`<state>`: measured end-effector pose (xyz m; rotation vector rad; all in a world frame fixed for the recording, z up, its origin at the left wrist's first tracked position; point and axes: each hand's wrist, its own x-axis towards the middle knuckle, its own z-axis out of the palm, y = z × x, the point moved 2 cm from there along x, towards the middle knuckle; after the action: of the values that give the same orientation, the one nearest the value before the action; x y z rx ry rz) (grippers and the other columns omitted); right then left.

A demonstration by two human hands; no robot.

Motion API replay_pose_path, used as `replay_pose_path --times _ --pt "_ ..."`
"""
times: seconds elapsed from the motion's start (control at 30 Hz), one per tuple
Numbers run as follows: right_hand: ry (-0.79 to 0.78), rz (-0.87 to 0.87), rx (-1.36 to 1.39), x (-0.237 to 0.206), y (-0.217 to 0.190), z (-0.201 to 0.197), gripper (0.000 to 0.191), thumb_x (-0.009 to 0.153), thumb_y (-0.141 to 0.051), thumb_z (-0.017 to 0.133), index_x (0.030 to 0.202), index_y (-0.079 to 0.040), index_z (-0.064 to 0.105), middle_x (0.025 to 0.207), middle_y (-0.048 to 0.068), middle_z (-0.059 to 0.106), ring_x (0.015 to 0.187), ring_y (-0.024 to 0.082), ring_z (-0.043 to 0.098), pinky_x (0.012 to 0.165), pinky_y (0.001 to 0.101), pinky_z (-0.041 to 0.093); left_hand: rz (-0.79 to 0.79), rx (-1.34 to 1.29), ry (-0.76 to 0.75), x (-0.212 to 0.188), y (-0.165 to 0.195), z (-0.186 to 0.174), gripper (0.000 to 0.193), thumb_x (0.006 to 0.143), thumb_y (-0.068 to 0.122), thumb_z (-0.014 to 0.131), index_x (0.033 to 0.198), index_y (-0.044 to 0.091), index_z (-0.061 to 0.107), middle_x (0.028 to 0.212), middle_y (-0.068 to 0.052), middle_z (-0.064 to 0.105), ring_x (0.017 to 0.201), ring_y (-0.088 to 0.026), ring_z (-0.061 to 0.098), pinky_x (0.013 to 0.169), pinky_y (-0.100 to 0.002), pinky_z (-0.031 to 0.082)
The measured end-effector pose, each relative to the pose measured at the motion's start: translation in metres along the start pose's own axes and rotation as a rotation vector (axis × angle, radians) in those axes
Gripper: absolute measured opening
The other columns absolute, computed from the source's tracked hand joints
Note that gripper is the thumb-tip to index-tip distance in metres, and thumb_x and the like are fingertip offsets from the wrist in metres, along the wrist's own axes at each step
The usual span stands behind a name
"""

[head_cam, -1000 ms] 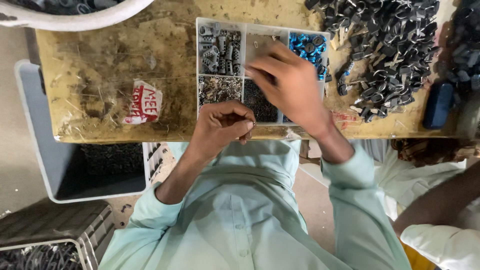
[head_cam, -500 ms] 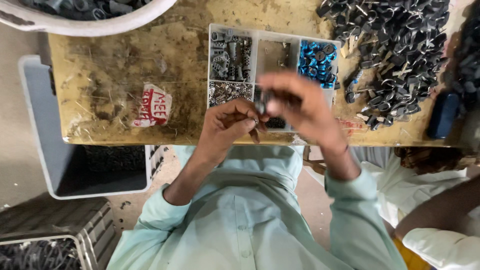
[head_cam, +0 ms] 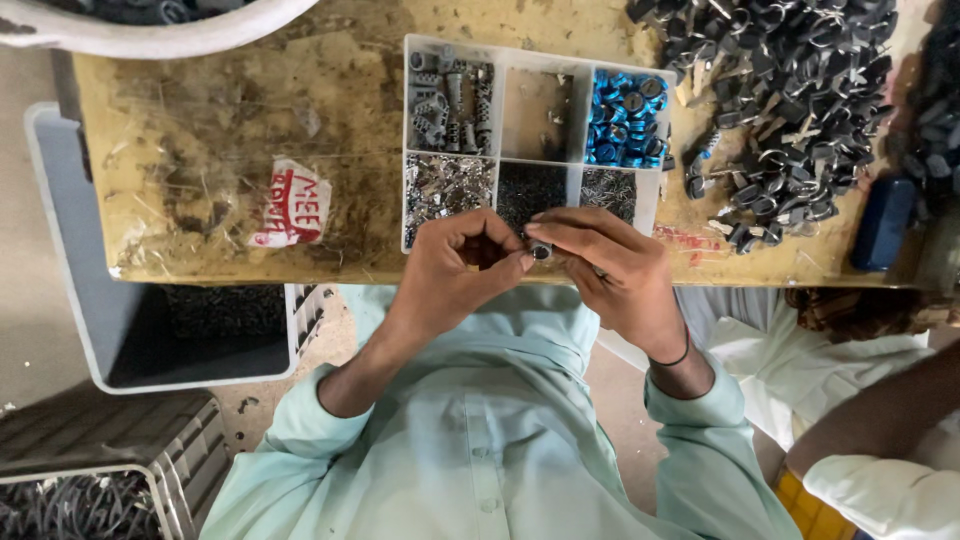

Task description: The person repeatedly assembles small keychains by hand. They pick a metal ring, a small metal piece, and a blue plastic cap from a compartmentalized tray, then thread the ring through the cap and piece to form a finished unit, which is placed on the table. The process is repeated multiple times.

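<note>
At the centre of the frame, just below the compartment tray [head_cam: 540, 60], both hands meet over the edge of the wooden table [head_cam: 230, 150]. The left hand [head_cam: 455, 275] is curled almost closed, its fingertips pinching a small dark cylindrical part [head_cam: 541, 250]. The right hand [head_cam: 620, 275] is also closed around the same part from the other side, thumb and forefinger pressing on it. The part sits between both hands, near the tray's lower middle compartment. In the upper right compartment lie blue parts [head_cam: 627, 118]. At the upper right of the frame is a heap of dark parts [head_cam: 790, 90]. At the left stands a grey bin [head_cam: 90, 340].
</note>
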<state>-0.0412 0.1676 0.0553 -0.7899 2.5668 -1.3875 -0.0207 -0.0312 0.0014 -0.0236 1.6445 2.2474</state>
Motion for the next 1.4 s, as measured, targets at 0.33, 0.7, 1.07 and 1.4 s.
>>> replay_pose_path --times 0.33,0.7,1.07,1.4 --pt "-0.044 -0.115 -0.117 0.000 -0.004 -0.003 0.056 0.081 0.021 0.063 0.128 -0.008 0.068 0.128 0.014 0.065 0.117 0.032 0.068 0.097 0.0388 0.059 0.053 0.056 0.007 -0.005 0.010 0.003 0.009 0.093 0.005 0.075 0.090 0.002 0.067 0.079 0.004 0.065 0.066 0.002 0.051 0.055 -0.017 0.039" --pt "0.039 -0.154 -0.218 -0.008 -0.011 0.003 0.051 0.084 0.019 0.067 0.127 -0.007 0.071 0.124 0.011 0.065 0.109 0.028 0.068 0.091 0.0384 0.059 -0.053 0.009 0.033 -0.005 0.012 0.001 0.008 0.091 0.002 0.075 0.088 0.001 0.068 0.077 0.003 0.066 0.067 0.001 0.052 0.055 -0.017 0.040" --pt "0.283 0.081 -0.388 -0.011 -0.035 0.011 0.050 0.079 -0.001 0.083 0.127 -0.002 0.069 0.106 0.011 0.066 0.086 0.027 0.071 0.073 0.0361 0.059 0.549 0.411 -0.011 -0.010 0.020 0.023 0.028 0.093 0.002 0.078 0.117 -0.005 0.066 0.119 -0.015 0.071 0.106 -0.022 0.073 0.090 -0.034 0.062" --pt "0.335 0.076 -0.584 0.042 0.072 -0.048 0.011 0.101 -0.005 0.081 0.111 -0.001 0.077 0.098 0.013 0.068 0.075 0.023 0.068 0.060 0.0340 0.051 0.519 0.350 -0.133 -0.006 0.016 0.012 0.013 0.097 -0.007 0.070 0.109 -0.001 0.069 0.116 -0.015 0.076 0.100 -0.021 0.079 0.086 -0.030 0.067"
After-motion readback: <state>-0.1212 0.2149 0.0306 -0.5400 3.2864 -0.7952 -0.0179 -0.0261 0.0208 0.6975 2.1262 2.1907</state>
